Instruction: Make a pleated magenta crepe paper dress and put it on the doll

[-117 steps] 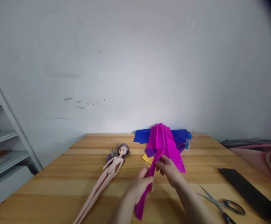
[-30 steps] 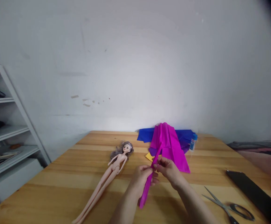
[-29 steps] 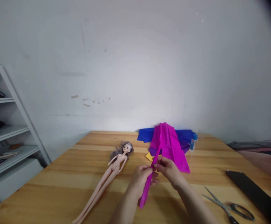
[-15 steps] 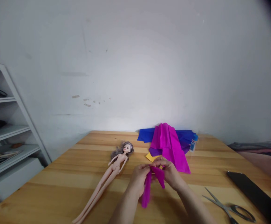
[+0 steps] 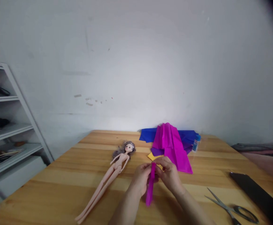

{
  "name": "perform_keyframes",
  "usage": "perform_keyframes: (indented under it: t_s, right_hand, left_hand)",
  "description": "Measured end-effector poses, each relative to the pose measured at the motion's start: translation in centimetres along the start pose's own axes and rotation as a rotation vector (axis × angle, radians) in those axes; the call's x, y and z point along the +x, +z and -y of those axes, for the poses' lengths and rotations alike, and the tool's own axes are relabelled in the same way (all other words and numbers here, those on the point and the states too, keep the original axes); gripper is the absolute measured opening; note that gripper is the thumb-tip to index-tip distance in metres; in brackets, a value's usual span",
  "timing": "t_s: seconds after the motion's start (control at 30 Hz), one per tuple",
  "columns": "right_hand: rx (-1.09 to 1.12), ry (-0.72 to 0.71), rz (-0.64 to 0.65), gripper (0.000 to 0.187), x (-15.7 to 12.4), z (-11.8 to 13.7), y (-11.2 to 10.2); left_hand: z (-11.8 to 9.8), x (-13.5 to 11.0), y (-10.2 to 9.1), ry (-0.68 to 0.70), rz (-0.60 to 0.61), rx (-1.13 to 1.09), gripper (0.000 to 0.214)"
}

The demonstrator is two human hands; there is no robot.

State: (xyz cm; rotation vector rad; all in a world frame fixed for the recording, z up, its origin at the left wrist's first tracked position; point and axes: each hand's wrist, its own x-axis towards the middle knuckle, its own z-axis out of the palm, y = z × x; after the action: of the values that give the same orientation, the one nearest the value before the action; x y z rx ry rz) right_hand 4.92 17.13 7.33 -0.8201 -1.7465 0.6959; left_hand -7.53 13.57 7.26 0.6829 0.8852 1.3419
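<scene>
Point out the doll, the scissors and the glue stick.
Doll [image 5: 116, 167], head view, on its torso.
Scissors [image 5: 241, 213], head view, on the handle loop.
Glue stick [image 5: 195, 142], head view, on its body.

Desk [image 5: 56, 187]: bare wood open at 6 to 8 o'clock along the near edge. Obstacles: doll [image 5: 108, 178] lying lengthwise at 9 o'clock of the hands; paper pile [image 5: 171, 145] and glue stick [image 5: 196, 143] at 12 to 1; scissors [image 5: 230, 209] and black strip [image 5: 256, 195] at 4 o'clock.
</scene>
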Motion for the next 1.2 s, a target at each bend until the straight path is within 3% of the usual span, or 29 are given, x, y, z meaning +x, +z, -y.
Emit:
perform_keyframes:
  t_s: [0.13, 0.33, 0.67, 0.87, 0.97, 1.07, 1.2]
  right_hand:
    - [0.068, 0.174, -0.033, 0.016, 0.2, -1.0, 0.1]
    - [0.245, 0.374, 0.099, 0.028, 0.2, -1.5, 0.3]
    - [0.315, 0.434, 0.085, 0.031, 0.3, -0.4, 0.2]
    - [0.269, 0.461, 0.006, 0.031, 0.3, -0.4, 0.2]
    - [0.217, 0.430, -0.021, 0.028, 0.4, -0.2, -0.1]
    - [0.235, 0.410, -0.012, 0.025, 0.5, 0.0, -0.4]
    - [0.302, 0.381, -0.010, 0.022, 0.5, -0.2, -0.3]
  left_hand:
    - [0.3, 0.2, -0.1, -0.035, -0.022, 0.076, 0.038]
    - [0.3, 0.3, -0.3, -0.007, -0.068, 0.053, 0.042]
    - [0.3, 0.1, 0.2, -0.032, -0.086, 0.115, 0.046]
    - [0.3, -0.1, 0.3, -0.008, 0.077, 0.056, 0.037]
    - [0.4, -0.3, 0.2, -0.080, 0.133, 0.111, 0.037]
    - [0.3, -0.4, 0.2, -0.175, 0.091, 0.201, 0.038]
    - [0.1, -0.5, 0.4, -0.182, 0.056, 0.208, 0.038]
